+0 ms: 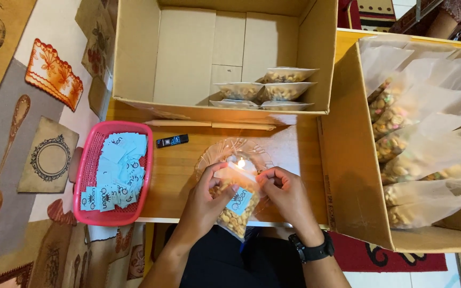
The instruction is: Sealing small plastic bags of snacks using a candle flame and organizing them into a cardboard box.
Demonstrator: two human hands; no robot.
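Both hands grip a clear snack bag (237,205) of nuts just above the wooden surface (180,176): left hand (205,200) and right hand (286,194) each pinch its top edge with closed fingers (221,176), right by a small flame (240,162) in a glass dish (214,151). A light-blue label sits on the bag's front. Left of them, a pink basket (84,181) holds many such blue labels; a black lighter (172,141) lies nearby. Beyond, an open carton (134,58) contains a few sealed packets (273,88); the right-hand carton (350,160) holds unsealed filled bags (406,144).
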